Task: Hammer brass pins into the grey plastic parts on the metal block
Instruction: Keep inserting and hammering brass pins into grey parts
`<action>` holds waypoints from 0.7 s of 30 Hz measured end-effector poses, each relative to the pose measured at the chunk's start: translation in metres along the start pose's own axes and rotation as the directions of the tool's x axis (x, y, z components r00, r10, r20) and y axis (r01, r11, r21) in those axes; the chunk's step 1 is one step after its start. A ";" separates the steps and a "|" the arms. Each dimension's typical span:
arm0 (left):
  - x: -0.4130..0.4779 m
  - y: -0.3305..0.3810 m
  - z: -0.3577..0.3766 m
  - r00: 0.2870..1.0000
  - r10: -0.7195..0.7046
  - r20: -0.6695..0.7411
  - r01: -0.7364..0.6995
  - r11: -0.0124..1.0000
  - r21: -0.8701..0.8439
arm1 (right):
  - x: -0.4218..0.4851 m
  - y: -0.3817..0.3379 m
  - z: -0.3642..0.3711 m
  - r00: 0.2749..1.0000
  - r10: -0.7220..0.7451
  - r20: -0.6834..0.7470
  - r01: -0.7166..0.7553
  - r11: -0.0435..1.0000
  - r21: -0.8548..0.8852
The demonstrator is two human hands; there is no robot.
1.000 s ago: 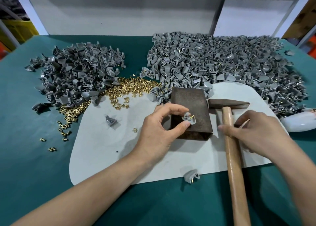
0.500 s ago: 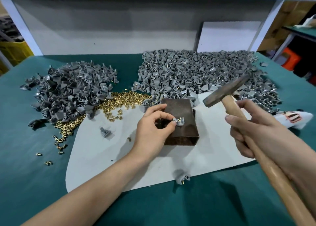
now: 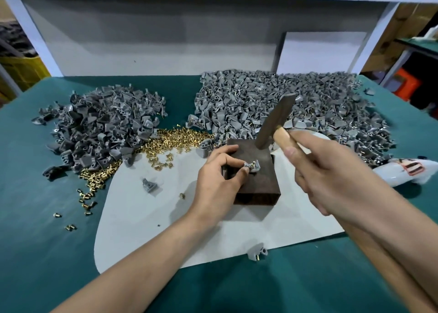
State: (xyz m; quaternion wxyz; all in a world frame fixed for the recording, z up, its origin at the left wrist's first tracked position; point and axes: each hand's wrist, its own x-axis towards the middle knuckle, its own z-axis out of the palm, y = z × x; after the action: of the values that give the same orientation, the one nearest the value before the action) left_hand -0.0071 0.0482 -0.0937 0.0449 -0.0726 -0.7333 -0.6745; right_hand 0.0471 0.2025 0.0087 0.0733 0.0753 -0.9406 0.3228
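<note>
Green-covered worktop (image 3: 35, 253) fills the view, with a pale mat (image 3: 142, 218) laid on it and a grey panel behind. On the mat stands the metal block (image 3: 258, 182), and on its top face sits one grey plastic part (image 3: 251, 167) with a brass pin (image 3: 253, 163) standing up out of it. The left hand (image 3: 218, 182) pinches that part at its left edge between thumb and forefinger, steadying it on the block. The right hand (image 3: 331, 175) is wrapped round the wooden handle of a hammer (image 3: 275, 120), whose dark head is lifted and tilted above the block's far edge, apart from the pin. The step in hand looks to be the strike: the pin is set but not driven home. The next move calls for a short, square blow on the pin's top, clear of the left fingertips just beside it. Loose brass pins (image 3: 175, 139) lie between two heaps of grey parts (image 3: 102, 127). A white object (image 3: 403, 170) at the right edge bears a red patch; no writing on it can be read.
</note>
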 end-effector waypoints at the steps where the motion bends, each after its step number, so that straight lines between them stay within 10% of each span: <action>1: 0.000 0.000 0.000 1.000 0.002 -0.001 -0.002 1.000 0.012 | -0.001 -0.002 0.002 1.000 -0.014 -0.013 0.014 1.000 -0.015; 21: -0.002 0.004 -0.002 1.000 -0.015 -0.005 0.015 0.999 -0.028 | -0.003 -0.008 0.008 0.999 0.005 0.034 0.000 0.991 -0.134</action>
State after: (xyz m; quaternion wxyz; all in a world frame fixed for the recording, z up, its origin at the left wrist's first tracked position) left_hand -0.0042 0.0467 -0.0899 0.0408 -0.0659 -0.7241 -0.6853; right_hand 0.0511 0.1911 0.0067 0.0615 0.0745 -0.9614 0.2576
